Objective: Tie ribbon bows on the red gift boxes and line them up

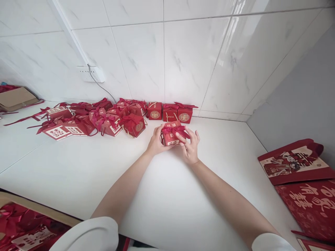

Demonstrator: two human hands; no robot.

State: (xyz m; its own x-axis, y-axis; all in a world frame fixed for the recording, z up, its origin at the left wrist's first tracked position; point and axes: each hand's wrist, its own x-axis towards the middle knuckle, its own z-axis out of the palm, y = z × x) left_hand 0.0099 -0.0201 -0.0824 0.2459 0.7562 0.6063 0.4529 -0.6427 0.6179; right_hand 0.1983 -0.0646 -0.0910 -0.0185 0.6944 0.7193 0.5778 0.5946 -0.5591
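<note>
A small red gift box (pixel 168 139) with gold and white lettering sits between my hands over the white table, tied with a dark red ribbon bow (pixel 173 129). My left hand (pixel 156 141) wraps around the box's left side, thumb along its near lower edge. On the right, my right hand (pixel 191 148) has its fingers spread, with the fingertips resting against the bow. Its thumb is by the near right corner of the box. Just beyond stand three upright red boxes, among them a box with a round gold emblem (pixel 184 116).
Several ribboned red boxes (pixel 110 124) cluster at the left back, beside a cable and a wall socket (pixel 91 74). A cardboard box (pixel 17 98) stands far left. Red gift bags (pixel 295 164) lie at the right edge. More red boxes fill a carton (pixel 39 208) at lower left.
</note>
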